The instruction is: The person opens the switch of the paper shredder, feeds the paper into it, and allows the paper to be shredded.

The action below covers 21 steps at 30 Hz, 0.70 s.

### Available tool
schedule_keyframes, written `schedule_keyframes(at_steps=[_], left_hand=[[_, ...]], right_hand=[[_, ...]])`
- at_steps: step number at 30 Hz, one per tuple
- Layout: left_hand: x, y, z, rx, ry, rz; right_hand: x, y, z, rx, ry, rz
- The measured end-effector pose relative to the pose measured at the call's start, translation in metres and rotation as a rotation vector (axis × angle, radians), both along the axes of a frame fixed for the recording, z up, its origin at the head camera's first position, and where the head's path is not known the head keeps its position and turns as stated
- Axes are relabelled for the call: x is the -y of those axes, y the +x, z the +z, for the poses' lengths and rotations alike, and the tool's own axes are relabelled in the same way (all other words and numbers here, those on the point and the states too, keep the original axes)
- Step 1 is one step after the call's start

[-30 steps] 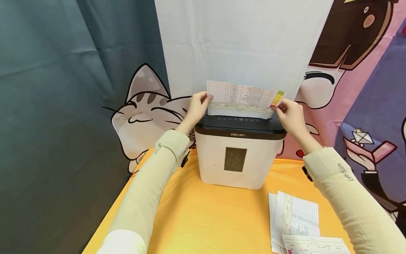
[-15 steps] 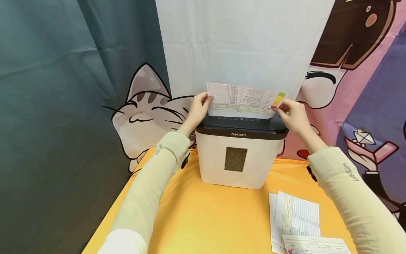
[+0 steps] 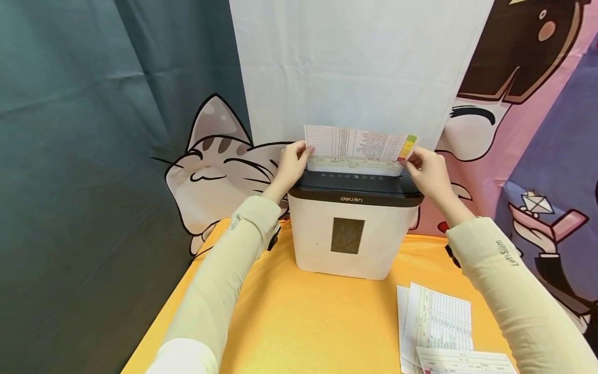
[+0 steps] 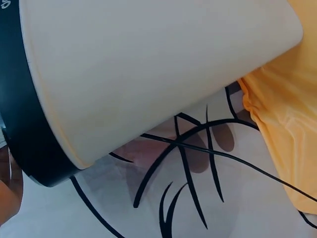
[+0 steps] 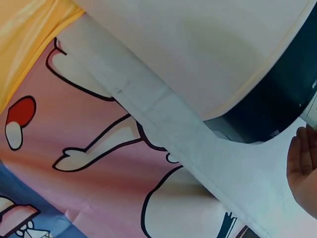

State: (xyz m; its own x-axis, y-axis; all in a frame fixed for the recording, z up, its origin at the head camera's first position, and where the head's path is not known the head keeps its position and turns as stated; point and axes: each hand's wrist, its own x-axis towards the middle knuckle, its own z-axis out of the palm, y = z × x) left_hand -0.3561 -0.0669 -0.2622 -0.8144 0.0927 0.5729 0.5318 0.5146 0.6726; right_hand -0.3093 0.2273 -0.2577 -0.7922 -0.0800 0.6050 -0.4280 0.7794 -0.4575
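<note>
A printed form sheet [image 3: 355, 149] stands upright over the black top of a white paper shredder [image 3: 374, 236], its lower edge right at the slot. Green, yellow and red blocks mark the sheet's right end. My left hand [image 3: 291, 165] pinches the left edge between thumb and fingers. At the other end, my right hand [image 3: 430, 172] pinches the right edge near the red block. Only part of the left hand [image 4: 9, 191] shows in the left wrist view, beside the shredder's dark lid. Likewise, the right wrist view catches the right hand [image 5: 302, 171] at its border, close to the lid.
Several more printed sheets [image 3: 441, 322] lie overlapping on the orange tablecloth [image 3: 299, 322], right of and in front of the shredder. A thin black cable [image 4: 237, 159] runs behind the shredder. Printed cartoon curtains [image 3: 374, 62] hang close behind the table.
The sheet has sunk slightly toward the slot, so less of it stands above the lid. My left hand has moved down a little with it; both hands keep their grip.
</note>
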Motion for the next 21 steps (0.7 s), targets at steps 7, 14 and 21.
schedule_keyframes(at_steps=[7,14,21], left_hand=[[0.000,0.001,-0.004,-0.022,0.045,0.004],[-0.003,0.001,-0.004,-0.070,0.037,0.067],[-0.004,0.000,-0.012,-0.039,0.017,0.056]], right_hand=[[0.003,-0.004,-0.008,0.025,-0.017,-0.030],[0.009,-0.004,-0.012,0.050,-0.024,-0.032],[0.019,-0.006,-0.008,-0.114,-0.218,-0.080]])
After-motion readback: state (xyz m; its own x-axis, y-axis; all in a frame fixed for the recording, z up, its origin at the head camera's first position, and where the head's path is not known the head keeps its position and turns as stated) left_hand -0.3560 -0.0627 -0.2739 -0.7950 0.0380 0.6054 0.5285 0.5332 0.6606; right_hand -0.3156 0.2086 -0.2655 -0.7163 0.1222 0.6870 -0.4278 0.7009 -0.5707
